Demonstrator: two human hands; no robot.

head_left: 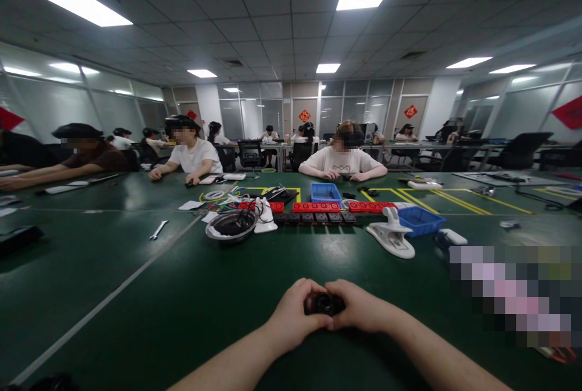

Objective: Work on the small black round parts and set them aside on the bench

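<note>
Far to the left of the hands and beyond them, a silver metal open-ended wrench [159, 230] lies on the dark green, smooth-topped counter [173, 300]; nearer their line, a round, shiny metal bowl [231, 240] of dark contents stands beside a white plastic stand [264, 221]. The left hand [293, 313] curls round one side of a small black object [324, 302] with a round, lens-like centre, its thumb along the near edge. The right hand [359, 308] closes round the other side, the two thumb tips meeting or almost so; whether the object also rests on the counter, I cannot tell. Handling looks under way: the object is gripped and not yet released, but the fingers hide whether anything on it is finished or what remains. Beyond the hands to the right stand a white plastic clip-shaped base [391, 238] and a blue rectangular plastic tray [421, 228].
</note>
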